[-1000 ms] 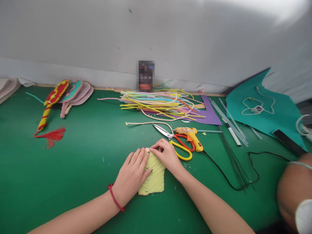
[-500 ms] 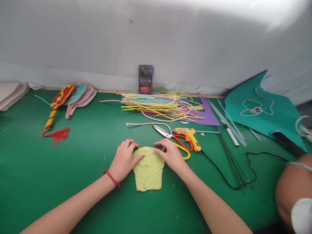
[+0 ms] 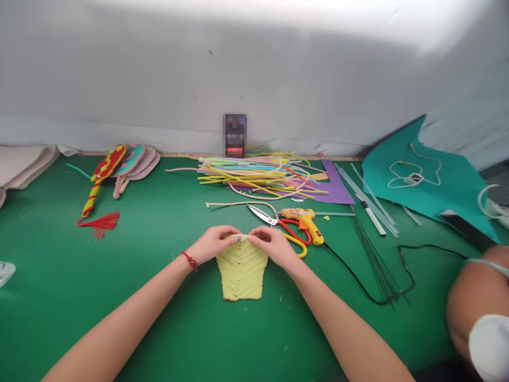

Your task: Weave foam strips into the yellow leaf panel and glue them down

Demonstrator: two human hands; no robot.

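A flat pale yellow-green piece (image 3: 241,270), covered in slanting fuzzy strips that meet in a V pattern down the middle, lies in front of me on the green table. My left hand (image 3: 212,244) grips its far edge, the thumb lying on top near the centre line. On the same edge, my right hand (image 3: 272,245) pinches just right of the middle, its fingertips close to the left ones. Just beyond my right hand lie scissors (image 3: 296,231) with red and yellow handles, partly under a yellow glue gun (image 3: 306,218).
Behind lies a heap of coloured pipe cleaners (image 3: 254,172) on purple foam (image 3: 338,185). Glue sticks (image 3: 368,199), a marker (image 3: 373,217) and thin wires (image 3: 374,260) are to the right, near another person's arm (image 3: 477,297). A red-and-yellow fan (image 3: 107,164) lies left; a phone (image 3: 235,135) leans at the wall.
Both hands have moved closer together along the far edge of the yellow-green piece. My left thumb has shifted up toward that edge, and the view has tilted slightly.
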